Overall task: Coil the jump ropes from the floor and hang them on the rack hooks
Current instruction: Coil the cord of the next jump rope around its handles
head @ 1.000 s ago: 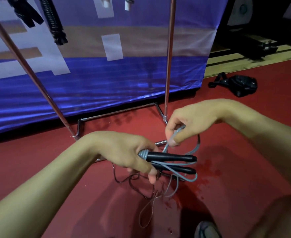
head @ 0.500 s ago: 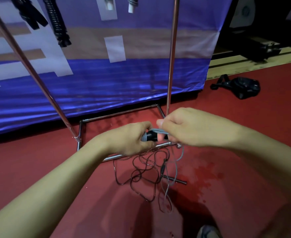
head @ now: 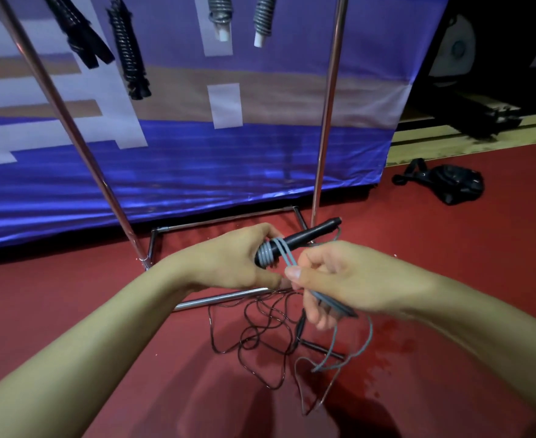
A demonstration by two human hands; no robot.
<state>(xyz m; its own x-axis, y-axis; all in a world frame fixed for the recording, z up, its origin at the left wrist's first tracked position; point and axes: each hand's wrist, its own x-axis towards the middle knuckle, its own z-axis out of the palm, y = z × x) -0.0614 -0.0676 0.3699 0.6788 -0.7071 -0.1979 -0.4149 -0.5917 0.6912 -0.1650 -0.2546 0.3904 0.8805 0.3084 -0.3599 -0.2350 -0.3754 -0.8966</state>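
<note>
My left hand (head: 231, 263) grips the black handles (head: 304, 237) of a grey jump rope, which point up and to the right. Several turns of the grey cord (head: 265, 256) are wound around the handles beside my fingers. My right hand (head: 339, 279) pinches a doubled strand of that cord just right of the handles; the slack (head: 348, 352) hangs in a loop to the floor. A thin dark jump rope (head: 260, 333) lies tangled on the red floor below my hands. Coiled ropes (head: 130, 55) hang from the top of the metal rack (head: 80, 143).
The rack's base bars (head: 222, 300) lie on the floor right under my hands, its right upright (head: 326, 109) behind them. A blue banner (head: 197, 159) hangs behind the rack. A black bag (head: 449, 183) lies on the red floor at right.
The handles have tipped up to point right and more grey turns sit around them. My right hand has moved down and right, pulling the doubled cord across.
</note>
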